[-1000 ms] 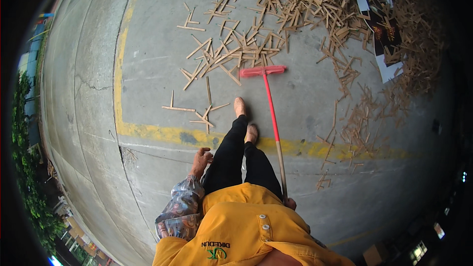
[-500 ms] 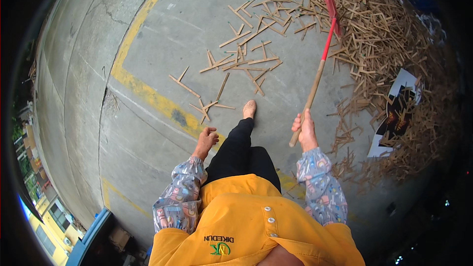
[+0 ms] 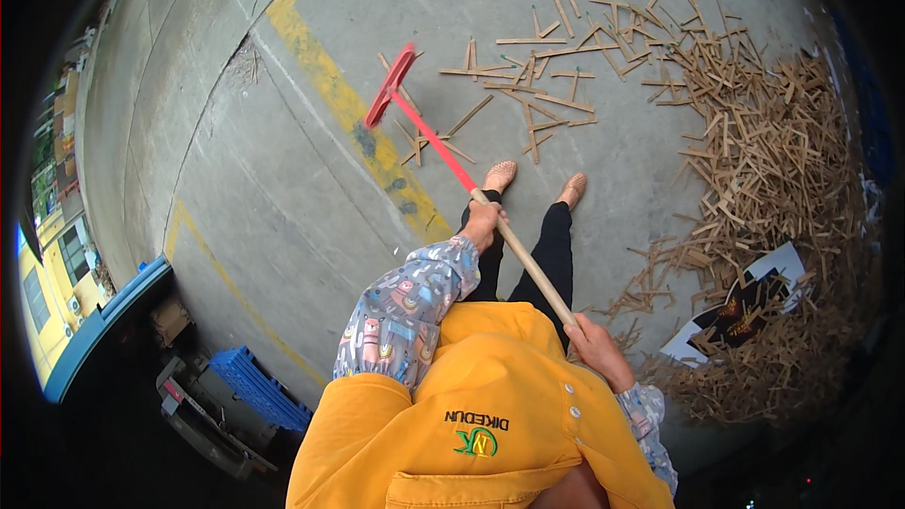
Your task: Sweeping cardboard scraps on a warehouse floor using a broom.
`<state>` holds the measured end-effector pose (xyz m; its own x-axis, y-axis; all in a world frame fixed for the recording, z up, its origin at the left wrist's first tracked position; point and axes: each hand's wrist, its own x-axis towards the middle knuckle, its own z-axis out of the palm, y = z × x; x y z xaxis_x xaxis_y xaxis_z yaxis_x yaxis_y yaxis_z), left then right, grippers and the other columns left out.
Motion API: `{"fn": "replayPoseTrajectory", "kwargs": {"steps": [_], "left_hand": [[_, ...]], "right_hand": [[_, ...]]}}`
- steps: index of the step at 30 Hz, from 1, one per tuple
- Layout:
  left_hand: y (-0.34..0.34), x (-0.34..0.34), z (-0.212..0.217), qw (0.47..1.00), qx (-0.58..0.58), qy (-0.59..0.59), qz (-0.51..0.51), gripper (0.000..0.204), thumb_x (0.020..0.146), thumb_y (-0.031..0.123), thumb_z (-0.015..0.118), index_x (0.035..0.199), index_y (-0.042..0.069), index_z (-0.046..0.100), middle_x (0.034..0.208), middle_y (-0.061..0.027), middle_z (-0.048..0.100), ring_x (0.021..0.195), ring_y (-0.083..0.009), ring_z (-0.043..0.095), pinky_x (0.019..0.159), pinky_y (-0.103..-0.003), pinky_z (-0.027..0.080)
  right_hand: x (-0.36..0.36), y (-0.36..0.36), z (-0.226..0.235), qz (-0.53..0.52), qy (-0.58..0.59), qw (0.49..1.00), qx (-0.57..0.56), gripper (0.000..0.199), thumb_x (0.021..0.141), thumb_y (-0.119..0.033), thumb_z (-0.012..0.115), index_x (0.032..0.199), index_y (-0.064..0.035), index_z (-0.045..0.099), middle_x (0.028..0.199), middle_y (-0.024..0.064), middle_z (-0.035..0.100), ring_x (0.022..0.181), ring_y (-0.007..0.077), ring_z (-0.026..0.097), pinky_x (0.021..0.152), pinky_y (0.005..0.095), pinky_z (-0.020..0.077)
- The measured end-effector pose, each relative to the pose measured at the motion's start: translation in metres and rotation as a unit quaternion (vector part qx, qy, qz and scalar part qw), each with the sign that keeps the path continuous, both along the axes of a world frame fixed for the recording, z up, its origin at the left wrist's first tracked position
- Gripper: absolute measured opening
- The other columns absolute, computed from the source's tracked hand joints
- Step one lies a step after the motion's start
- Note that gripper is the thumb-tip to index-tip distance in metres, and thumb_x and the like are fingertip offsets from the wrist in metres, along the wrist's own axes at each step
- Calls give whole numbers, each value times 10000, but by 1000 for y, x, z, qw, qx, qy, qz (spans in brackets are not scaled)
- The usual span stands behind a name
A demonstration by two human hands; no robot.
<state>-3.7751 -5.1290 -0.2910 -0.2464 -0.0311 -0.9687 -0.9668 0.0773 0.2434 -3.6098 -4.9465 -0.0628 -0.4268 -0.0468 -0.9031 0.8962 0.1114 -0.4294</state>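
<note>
Both hands hold a long wooden handle point(image 3: 530, 264) with a red lower shaft and a red bar-shaped head; whether the head is a broom, a rake or a scraper I cannot tell. My left hand point(image 3: 485, 223) is closed round the handle just behind the red shaft. Closer to my body, my right hand point(image 3: 594, 344) grips the handle near its end. The red head point(image 3: 391, 90) is beside the yellow floor line, next to a few thin wooden strips point(image 3: 468, 116) ahead of my feet.
A large heap of wooden strips point(image 3: 754, 141) spreads along the right, with a black-and-white printed sheet point(image 3: 735, 311) partly buried in it. More strips point(image 3: 542, 90) lie scattered ahead. A yellow line point(image 3: 330, 75) crosses the concrete floor. A blue plastic pallet point(image 3: 255, 386) is at lower left.
The long-handled tool has swung from the heap on the right over to the left. My left hand has taken hold of its handle, and both feet now show.
</note>
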Motion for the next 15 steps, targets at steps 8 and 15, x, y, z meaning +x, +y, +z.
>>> {"fn": "replayPoseTrajectory", "kwargs": {"steps": [8, 15], "left_hand": [[1, -11, -66, 964, -89, -41, 248, 202, 809, 95, 396, 997, 30, 357, 763, -122, 462, 548, -237, 498, 480, -353, 451], [251, 31, -29, 988, 132, 2, 80, 230, 750, 148, 400, 894, -12, 320, 697, -167, 466, 481, -228, 532, 308, -327, 406]], "right_hand": [[-82, 53, -32, -11, 170, 982, 87, 215, 807, -161, 486, 928, 10, 536, 607, 130, 530, 547, 178, 540, 500, 300, 404], [-34, 198, 72, -207, 211, 896, 330, 156, 819, -92, 473, 877, 16, 570, 580, -41, 435, 462, 17, 327, 406, 169, 243]]}}
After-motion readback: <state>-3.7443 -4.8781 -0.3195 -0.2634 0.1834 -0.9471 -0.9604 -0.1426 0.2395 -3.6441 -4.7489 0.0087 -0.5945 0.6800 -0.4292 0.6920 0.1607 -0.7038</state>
